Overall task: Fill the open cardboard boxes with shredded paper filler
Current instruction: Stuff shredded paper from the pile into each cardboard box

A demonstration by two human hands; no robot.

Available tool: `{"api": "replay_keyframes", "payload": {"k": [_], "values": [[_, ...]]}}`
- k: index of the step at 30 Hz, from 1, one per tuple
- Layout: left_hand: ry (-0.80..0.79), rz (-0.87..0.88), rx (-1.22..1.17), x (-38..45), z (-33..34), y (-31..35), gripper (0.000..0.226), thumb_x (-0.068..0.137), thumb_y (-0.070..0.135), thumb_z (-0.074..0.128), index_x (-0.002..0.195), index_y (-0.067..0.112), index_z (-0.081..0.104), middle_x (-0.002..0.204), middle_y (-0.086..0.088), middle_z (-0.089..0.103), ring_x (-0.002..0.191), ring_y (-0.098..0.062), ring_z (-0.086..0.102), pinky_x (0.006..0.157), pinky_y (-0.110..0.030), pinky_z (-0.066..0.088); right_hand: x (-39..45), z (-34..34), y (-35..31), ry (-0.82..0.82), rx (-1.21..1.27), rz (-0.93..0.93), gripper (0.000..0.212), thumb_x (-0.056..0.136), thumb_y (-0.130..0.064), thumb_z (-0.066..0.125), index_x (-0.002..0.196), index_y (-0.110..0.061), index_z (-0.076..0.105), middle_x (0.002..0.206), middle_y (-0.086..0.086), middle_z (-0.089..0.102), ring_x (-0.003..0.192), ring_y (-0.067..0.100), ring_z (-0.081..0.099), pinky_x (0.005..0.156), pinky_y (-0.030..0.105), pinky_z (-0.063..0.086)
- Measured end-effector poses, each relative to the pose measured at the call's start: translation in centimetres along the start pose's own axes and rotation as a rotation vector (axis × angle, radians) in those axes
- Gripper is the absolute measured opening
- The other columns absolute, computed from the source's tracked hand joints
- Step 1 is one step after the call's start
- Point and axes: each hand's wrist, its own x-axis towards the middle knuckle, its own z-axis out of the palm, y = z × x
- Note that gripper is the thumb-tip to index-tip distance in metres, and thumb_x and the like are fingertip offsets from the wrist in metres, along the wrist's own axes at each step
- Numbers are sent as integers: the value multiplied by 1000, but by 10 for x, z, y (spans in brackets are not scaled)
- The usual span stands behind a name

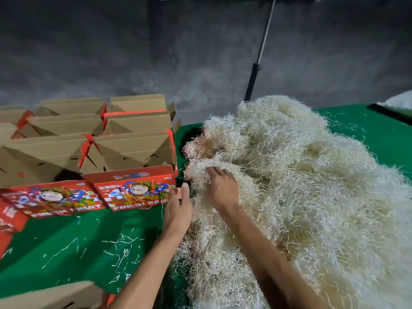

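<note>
A big heap of pale shredded paper filler (301, 175) covers the right half of the green table (66, 241). My right hand (220, 186) lies on the heap's left edge, its fingers curled into a clump of shreds. My left hand (178, 208) hovers just left of the heap with fingers straight, touching its edge and holding nothing. Several open cardboard boxes (124, 152) with red printed sides stand in rows at the left. The nearest one, marked FRESH FRUIT (133, 190), is right beside my left hand.
Loose shreds (120, 246) lie scattered on the green cloth in front. Another cardboard flap (55, 295) sticks up at the bottom left. A dark pole (252, 81) leans behind the heap against a grey wall. A white bag (399, 101) sits at the far right.
</note>
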Motion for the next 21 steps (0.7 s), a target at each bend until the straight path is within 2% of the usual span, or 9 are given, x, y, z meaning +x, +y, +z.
{"api": "replay_keyframes", "payload": {"k": [4, 6, 8, 10, 12, 14, 16, 19, 21], "values": [[67, -308, -323, -1, -44, 3, 82, 88, 82, 21, 140, 25, 46, 140, -12, 54, 124, -34, 55, 108, -56, 41, -11, -38, -68, 249, 126, -154, 53, 82, -7, 76, 132, -15, 61, 121, 2, 70, 108, 21, 67, 101, 42, 51], [95, -331, -465, -11, -70, 9, 71, 90, 79, 24, 125, 26, 56, 126, -14, 61, 108, -35, 63, 91, -59, 54, -21, -53, -104, 343, 172, -224, 55, 73, -2, 81, 125, -11, 66, 115, 5, 73, 101, 22, 70, 93, 40, 54], [108, -361, -600, -23, -101, 12, 70, 88, 80, 32, 124, 26, 55, 118, -13, 61, 94, -32, 67, 72, -57, 60, -29, -65, -137, 426, 245, -273, 53, 68, -1, 85, 118, -7, 70, 110, 7, 74, 94, 25, 72, 86, 40, 57], [85, -378, -731, -37, -133, 12, 76, 78, 85, 38, 121, 25, 56, 114, -14, 62, 94, -31, 67, 72, -57, 60, -39, -77, -168, 418, 373, -309, 44, 78, -9, 82, 120, -9, 68, 114, 7, 72, 88, 24, 72, 85, 36, 59], [44, -353, -844, -52, -164, 12, 80, 73, 88, 42, 122, 26, 54, 112, -13, 63, 98, -31, 66, 81, -60, 57, -48, -89, -197, 313, 593, -293, 33, 93, -24, 70, 125, -21, 65, 106, -5, 71, 73, 8, 69, 72, 26, 59], [14, -324, -922, -65, -192, 12, 93, 64, 93, 50, 134, 31, 50, 119, -10, 63, 104, -34, 64, 89, -62, 53, -56, -98, -221, 269, 813, -292, 18, 98, -34, 62, 117, -34, 63, 69, -20, 62, 48, 0, 53, 48, 11, 41], [-32, -271, -936, -79, -220, 11, 104, 57, 92, 61, 145, 39, 41, 139, -3, 53, 123, -38, 55, 97, -63, 47, -61, -106, -241, 204, 1044, -229, 12, 98, -43, 60, 104, -35, 66, 48, -17, 45, 36, 3, 33, 39, 14, 28], [15, -164, -797, -98, -256, 6, 100, 73, 64, 75, 154, 46, 20, 161, 3, 23, 147, -35, 26, 117, -53, 26, -68, -106, -266, 87, 1232, -94, 32, 96, -55, 55, 86, -27, 66, 56, -18, 50, 48, -2, 43, 55, 23, 45], [-41, -188, -853, -103, -271, 5, 102, 66, 82, 66, 152, 47, 23, 151, 7, 32, 132, -27, 44, 102, -52, 41, -75, -98, -278, -81, 1296, 45, 51, 95, -60, 49, 125, -20, 59, 94, -16, 61, 93, 4, 59, 90, 33, 45]]}}
